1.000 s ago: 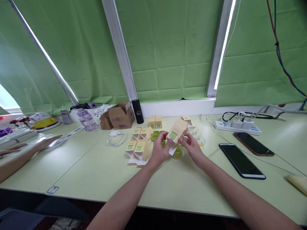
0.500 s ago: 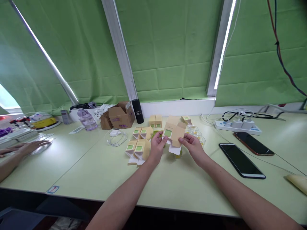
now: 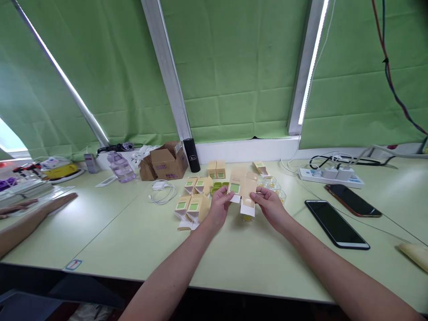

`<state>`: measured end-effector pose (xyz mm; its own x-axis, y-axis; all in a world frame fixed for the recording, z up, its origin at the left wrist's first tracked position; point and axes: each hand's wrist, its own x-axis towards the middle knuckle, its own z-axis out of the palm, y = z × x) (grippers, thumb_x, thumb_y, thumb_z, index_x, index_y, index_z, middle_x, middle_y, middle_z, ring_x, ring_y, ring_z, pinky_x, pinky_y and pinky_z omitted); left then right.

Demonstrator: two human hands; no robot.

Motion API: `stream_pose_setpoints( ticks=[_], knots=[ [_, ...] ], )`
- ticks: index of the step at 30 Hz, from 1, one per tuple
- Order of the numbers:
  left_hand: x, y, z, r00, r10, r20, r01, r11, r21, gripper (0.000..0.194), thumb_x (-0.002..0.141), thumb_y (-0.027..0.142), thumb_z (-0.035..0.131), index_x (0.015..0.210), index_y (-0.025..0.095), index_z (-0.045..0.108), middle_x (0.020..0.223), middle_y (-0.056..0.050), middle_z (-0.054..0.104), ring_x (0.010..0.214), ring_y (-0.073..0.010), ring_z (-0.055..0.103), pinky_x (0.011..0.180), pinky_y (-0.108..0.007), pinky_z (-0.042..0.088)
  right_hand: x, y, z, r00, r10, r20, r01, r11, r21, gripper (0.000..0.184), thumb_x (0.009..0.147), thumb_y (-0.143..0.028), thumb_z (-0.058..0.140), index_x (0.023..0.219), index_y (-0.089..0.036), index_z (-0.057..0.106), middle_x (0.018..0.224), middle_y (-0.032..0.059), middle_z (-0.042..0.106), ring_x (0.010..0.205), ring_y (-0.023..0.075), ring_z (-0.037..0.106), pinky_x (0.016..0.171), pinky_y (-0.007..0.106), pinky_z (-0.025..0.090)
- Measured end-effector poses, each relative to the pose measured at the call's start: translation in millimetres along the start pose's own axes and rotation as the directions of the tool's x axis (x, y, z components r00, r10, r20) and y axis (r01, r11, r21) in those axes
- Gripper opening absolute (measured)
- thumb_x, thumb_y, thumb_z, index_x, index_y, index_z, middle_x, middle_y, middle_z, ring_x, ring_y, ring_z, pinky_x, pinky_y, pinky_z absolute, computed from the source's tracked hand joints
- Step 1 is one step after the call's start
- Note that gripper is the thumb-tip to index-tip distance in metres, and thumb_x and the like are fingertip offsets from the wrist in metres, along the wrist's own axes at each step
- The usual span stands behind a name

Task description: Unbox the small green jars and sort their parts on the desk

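Between my two hands is a small beige carton with a green square, its white-lined flaps hanging toward me. It looks flattened. My left hand pinches its left edge, and my right hand pinches the right edge. Below the carton, a small clear round container with something yellow in it is mostly hidden. Several beige boxes with open flaps stand left of my left hand. Green pieces lie behind that hand. More clear containers sit behind my right hand.
Two closed boxes and another beige carton stand farther back. Right are two phones and a power strip. Left are a white cable, cardboard box, black cylinder, purple bottle and another person's hands.
The carton in my hands has gone from a boxy shape to a flatter one, turned with its flaps toward me. At left, the other person's hand has moved back, then forward again.
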<state>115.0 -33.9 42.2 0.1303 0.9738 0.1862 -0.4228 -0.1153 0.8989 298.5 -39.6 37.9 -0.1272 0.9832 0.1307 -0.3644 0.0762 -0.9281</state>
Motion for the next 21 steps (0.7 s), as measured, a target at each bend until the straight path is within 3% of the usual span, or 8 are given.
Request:
stream_pose_setpoints(
  ticks=[5,10,16,21],
  knots=[
    [1.0,-2.8,-1.5,0.997,-0.059,0.054,0.061,0.997,-0.047,0.030,0.075,0.029,0.082,0.101,0.016,0.074,0.102,-0.010,0.076,0.088,-0.0209,0.070,0.083,-0.033,0.054,0.8,-2.4,-2.0,1.000,0.012,0.021,-0.012,1.000,-0.014,0.051,0.058,-0.060,0.093,0.086,-0.023,0.073,0.084,0.0064,0.080,0.082,0.0258,0.072,0.080,0.038,0.053],
    [-1.3,0.2,1.5,0.997,-0.061,0.051,0.065,0.996,-0.067,0.032,0.076,0.030,0.084,0.102,0.015,0.074,0.098,-0.008,0.075,0.081,-0.0177,0.068,0.079,-0.031,0.055,0.9,-3.7,-2.1,1.000,-0.004,-0.002,0.004,1.000,-0.016,0.052,0.058,-0.060,0.093,0.090,-0.024,0.073,0.087,0.0058,0.080,0.086,0.0260,0.072,0.085,0.040,0.053],
    [-2.5,3.3,4.7,0.999,0.022,0.023,-0.022,1.000,-0.012,0.039,0.076,0.036,0.085,0.106,0.018,0.070,0.105,-0.008,0.076,0.091,-0.0199,0.070,0.084,-0.031,0.053,0.7,-2.6,-1.2,0.998,-0.061,-0.036,0.061,0.998,-0.003,0.051,0.063,-0.059,0.091,0.095,-0.025,0.071,0.091,0.0066,0.080,0.097,0.0292,0.073,0.091,0.043,0.054],
    [-3.1,2.9,4.6,0.996,0.086,0.039,-0.088,0.995,0.043,0.043,0.076,0.043,0.086,0.105,0.020,0.064,0.099,-0.005,0.076,0.090,-0.0191,0.071,0.085,-0.031,0.052,1.8,-3.2,-1.9,0.991,-0.115,-0.068,0.114,0.993,-0.027,0.050,0.065,-0.060,0.090,0.096,-0.026,0.070,0.091,0.0061,0.080,0.097,0.0294,0.074,0.091,0.044,0.055]
  ],
)
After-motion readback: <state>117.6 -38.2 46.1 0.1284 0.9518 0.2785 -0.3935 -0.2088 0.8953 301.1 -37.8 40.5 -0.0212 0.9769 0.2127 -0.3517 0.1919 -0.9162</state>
